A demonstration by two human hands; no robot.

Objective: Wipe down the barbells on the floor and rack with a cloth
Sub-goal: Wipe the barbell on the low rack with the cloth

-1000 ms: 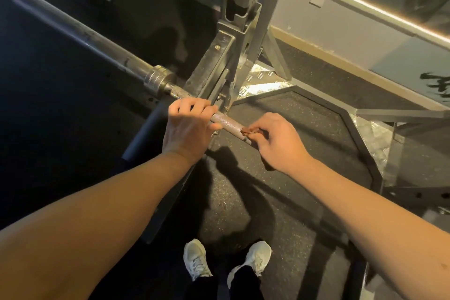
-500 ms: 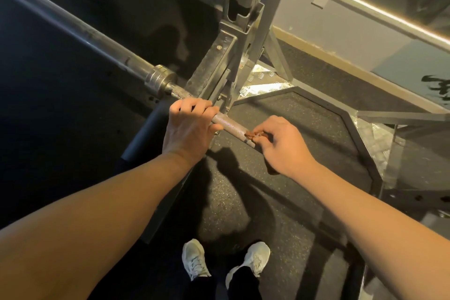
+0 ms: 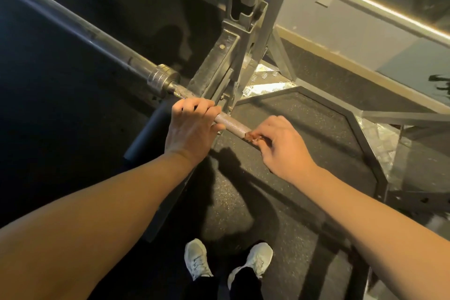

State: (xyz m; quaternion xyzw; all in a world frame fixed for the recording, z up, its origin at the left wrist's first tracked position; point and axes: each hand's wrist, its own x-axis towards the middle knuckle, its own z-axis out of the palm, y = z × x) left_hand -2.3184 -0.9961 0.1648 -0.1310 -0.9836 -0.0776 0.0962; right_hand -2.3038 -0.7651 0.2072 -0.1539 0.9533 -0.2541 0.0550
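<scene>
The grey steel rack [image 3: 246, 39] is carrying the long silver steel barbell [image 3: 97, 39] beside its upright. Our left hand [image 3: 190, 126] is gripping the knurled shaft; our right hand [image 3: 282, 146] is pinching a small rust-brown cloth [image 3: 252, 137] against it.

I'm reaching both bare forearms forward and down. My left hand [image 3: 192, 126] is curling its fingers over the barbell [image 3: 230, 124], knuckles up. My right hand [image 3: 282, 146] is pinching a small reddish cloth [image 3: 253, 137] against it, fingers curled.
</scene>
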